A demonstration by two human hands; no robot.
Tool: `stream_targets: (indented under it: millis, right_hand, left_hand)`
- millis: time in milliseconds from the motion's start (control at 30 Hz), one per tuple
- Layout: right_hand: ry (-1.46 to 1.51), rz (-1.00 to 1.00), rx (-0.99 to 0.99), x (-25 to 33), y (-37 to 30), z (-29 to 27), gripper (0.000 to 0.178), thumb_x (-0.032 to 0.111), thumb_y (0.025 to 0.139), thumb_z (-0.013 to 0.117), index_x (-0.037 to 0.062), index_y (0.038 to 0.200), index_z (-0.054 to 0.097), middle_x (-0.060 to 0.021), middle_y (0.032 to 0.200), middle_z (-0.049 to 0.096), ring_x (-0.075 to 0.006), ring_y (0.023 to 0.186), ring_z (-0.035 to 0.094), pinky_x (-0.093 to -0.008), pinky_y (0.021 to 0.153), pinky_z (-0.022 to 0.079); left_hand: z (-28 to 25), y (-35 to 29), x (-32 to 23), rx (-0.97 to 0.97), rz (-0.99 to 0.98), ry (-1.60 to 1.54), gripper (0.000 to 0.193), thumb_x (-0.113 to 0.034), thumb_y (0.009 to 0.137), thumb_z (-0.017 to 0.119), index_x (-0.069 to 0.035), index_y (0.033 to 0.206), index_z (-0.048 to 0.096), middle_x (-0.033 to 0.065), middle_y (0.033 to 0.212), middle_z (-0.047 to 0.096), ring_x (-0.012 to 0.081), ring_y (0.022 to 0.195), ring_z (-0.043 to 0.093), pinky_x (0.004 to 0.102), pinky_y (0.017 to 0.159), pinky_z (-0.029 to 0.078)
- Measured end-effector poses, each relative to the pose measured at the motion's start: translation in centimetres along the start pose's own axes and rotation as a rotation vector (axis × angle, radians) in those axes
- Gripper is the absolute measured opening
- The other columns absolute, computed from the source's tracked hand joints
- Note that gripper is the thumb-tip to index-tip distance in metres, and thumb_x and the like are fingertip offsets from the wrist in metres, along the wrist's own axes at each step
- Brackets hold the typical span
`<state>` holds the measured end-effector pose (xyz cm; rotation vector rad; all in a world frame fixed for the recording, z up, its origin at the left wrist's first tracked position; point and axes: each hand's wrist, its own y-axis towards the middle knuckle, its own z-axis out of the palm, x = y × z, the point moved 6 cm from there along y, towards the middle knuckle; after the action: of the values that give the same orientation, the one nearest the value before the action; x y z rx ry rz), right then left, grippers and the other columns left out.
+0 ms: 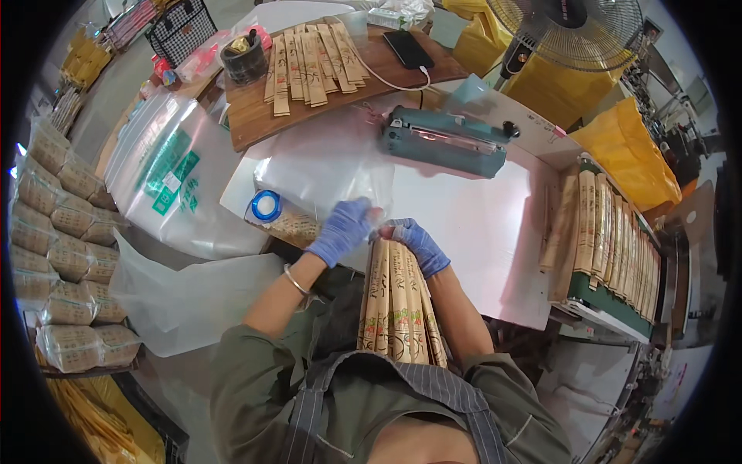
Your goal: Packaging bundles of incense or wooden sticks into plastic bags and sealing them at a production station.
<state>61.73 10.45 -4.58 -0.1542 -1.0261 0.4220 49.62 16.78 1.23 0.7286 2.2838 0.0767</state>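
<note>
My left hand (344, 230), in a blue glove with bare fingertips, is closed in a pinch at the near edge of a clear plastic bag (321, 170) lying on the white work surface. Close beside it, my right hand (417, 244), gloved alike, curls round the far end of a bundle of long, narrow printed paper packets (398, 305), which look like chopstick sleeves. The bundle points from my apron toward the table. The bag's film is hard to make out between my fingertips.
Beyond the bag sits a green bar sealer (448, 141). More packets (313, 62) and a phone (408, 50) lie on a wooden board (247, 124). A blue tape roll (267, 206) is at left, a filled packet box (614, 240) at right, stacked bundles (69, 255) far left, a fan (564, 31) behind.
</note>
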Motion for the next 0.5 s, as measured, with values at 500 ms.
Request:
stream_targets:
  millis: [500]
  right_hand:
    - [0.115,-0.193,-0.108,2.9,-6.5,-4.8,0.03,0.025,0.075,0.057,-0.0031,0.084,0.064,-0.0094,0.078,0.062,-0.0153,0.072,0.058,-0.0246,0.069,0.047]
  left_hand:
    - [0.7,-1.8,4.1,0.066,-0.125,0.318,0.061,-0.018,0.07,0.06,-0.003,0.126,0.038,0.0235,0.115,0.05,0.0369,0.079,0.058,0.0425,0.072,0.048]
